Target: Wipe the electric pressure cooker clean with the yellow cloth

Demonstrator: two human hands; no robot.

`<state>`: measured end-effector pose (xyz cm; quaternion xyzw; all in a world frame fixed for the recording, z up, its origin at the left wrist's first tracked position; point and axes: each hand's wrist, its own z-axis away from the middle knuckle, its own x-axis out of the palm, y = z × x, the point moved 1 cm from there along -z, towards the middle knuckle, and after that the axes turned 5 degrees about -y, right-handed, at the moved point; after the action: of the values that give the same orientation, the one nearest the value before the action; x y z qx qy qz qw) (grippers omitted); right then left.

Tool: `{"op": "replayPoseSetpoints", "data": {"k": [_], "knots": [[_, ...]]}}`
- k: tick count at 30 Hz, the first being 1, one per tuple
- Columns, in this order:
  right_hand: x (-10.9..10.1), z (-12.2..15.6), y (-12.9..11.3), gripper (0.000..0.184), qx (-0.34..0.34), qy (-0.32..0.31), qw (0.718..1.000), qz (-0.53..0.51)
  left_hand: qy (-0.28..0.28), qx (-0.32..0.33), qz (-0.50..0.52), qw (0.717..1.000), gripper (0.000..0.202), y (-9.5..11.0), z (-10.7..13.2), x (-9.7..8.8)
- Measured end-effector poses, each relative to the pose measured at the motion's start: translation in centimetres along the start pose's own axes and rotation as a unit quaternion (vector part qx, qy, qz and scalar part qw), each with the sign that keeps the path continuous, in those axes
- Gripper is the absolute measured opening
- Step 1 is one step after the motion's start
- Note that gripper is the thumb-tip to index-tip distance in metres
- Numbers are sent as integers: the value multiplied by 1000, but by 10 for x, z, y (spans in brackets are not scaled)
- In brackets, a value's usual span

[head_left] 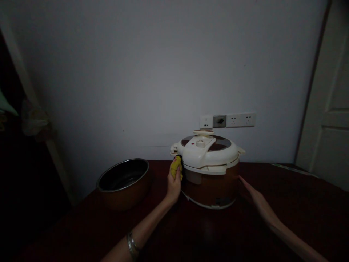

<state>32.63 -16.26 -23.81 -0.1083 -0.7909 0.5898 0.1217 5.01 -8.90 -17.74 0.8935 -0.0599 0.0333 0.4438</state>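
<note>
A white and brown electric pressure cooker [211, 182] stands on the dark red table with its lid on. My left hand [173, 183] is closed around a yellow cloth [176, 168] and presses it against the cooker's left side, near the lid's rim. Against the cooker's lower right side rests my right hand [253, 193], its fingers stretched out and holding nothing. To the left of my left hand sits an inner pot [122, 196] with a dark inside and a brownish outside.
Behind the cooker is a pale wall carrying a row of sockets [240, 120]. The table [207, 233] reaches to that wall. A white door [332, 145] is at the right, and a plastic bag [34, 118] hangs at the dark left side.
</note>
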Motion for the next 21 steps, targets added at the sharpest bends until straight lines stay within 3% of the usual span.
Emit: {"op": "replayPoseSetpoints", "data": {"k": [5, 9, 12, 14, 16, 19, 21], "knots": [[0, -3, 4, 61, 19, 2, 999, -38, 50, -81, 101, 990, 51, 14, 15, 4], [0, -3, 8, 55, 12, 9, 1000, -25, 28, -144, 168, 975, 48, 27, 41, -1], [-2, -3, 7, 54, 7, 23, 1000, -11, -6, -162, 191, 968, 46, 32, 46, -10], [-4, -3, 7, 55, 4, 24, 1000, -12, -10, -171, 193, 966, 44, 33, 40, -17], [-8, -3, 8, 56, 4, 23, 1000, -11, 26, -170, 191, 967, 43, 32, 26, -25], [-16, -3, 12, 57, -1, 28, 1000, 10, 112, -130, 168, 971, 42, 28, -1, -33], [-21, -1, 14, 57, -10, 31, 999, 28, 120, -93, 146, 978, 38, 24, -17, -30]]}}
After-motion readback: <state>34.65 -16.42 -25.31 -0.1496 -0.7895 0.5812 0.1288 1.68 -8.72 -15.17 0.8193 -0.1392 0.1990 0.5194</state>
